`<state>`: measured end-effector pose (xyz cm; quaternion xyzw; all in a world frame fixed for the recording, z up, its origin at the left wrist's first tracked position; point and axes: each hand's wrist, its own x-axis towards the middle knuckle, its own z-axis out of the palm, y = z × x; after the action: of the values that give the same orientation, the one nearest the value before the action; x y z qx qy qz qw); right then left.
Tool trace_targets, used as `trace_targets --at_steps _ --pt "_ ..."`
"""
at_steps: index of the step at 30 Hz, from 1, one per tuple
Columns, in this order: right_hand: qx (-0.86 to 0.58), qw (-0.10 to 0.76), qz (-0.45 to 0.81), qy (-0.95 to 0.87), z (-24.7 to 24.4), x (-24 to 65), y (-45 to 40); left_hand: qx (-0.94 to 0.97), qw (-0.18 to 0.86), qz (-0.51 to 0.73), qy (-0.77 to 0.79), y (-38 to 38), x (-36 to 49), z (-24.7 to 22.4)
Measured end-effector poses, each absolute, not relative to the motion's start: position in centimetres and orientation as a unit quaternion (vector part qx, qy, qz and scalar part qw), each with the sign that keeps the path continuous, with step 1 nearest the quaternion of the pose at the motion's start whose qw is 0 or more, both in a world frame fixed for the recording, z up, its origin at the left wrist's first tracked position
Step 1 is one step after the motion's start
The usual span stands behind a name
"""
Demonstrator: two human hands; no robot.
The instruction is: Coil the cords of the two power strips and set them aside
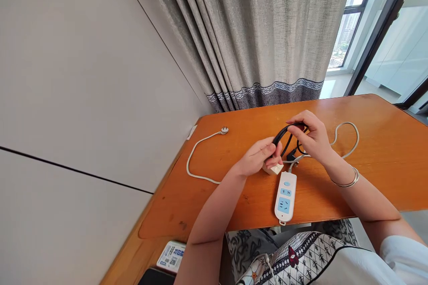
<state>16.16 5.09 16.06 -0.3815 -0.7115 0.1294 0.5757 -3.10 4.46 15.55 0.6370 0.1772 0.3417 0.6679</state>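
Both hands hold a bundled black cable (281, 134) above the wooden table. My left hand (262, 156) is closed round its lower left end, and my right hand (309, 136) pinches the upper right part between thumb and fingers. A black plug (291, 155) on the cable hangs or lies just below, between the hands. Under my left hand is a white block (274, 169), partly hidden. A white power strip (285, 198) with blue socket panels lies near the table's front edge.
On the wooden table (384, 151), a white cord (191, 160) curves left to a white plug (224, 130); another white cord loop (357, 136) lies right. A white-and-blue package (171, 256) and a dark object (155, 277) sit lower left. Curtains (267, 31) hang behind.
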Motion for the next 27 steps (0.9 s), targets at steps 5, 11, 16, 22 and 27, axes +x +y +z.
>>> trace_targets --at_steps 5,11,16,22,27 --pt "-0.389 0.497 0.235 -0.739 14.3 16.3 7.3 0.543 0.675 0.469 0.171 5.1 -4.4 16.4" --pt "-0.368 0.267 0.395 -0.799 13.2 16.0 7.5 0.473 0.579 0.596 0.293 5.2 -6.2 18.2" --pt "-0.47 0.165 0.169 -0.851 13.8 16.1 6.3 0.486 0.521 0.625 0.32 5.5 -6.5 18.8" --pt "-0.469 0.328 -0.068 -0.817 15.5 16.9 5.2 0.501 0.491 0.647 0.3 6.4 -6.6 18.4" --pt "-0.367 0.387 -0.153 -0.832 16.5 16.7 3.6 0.545 0.501 0.618 0.266 6.3 -6.2 17.5"
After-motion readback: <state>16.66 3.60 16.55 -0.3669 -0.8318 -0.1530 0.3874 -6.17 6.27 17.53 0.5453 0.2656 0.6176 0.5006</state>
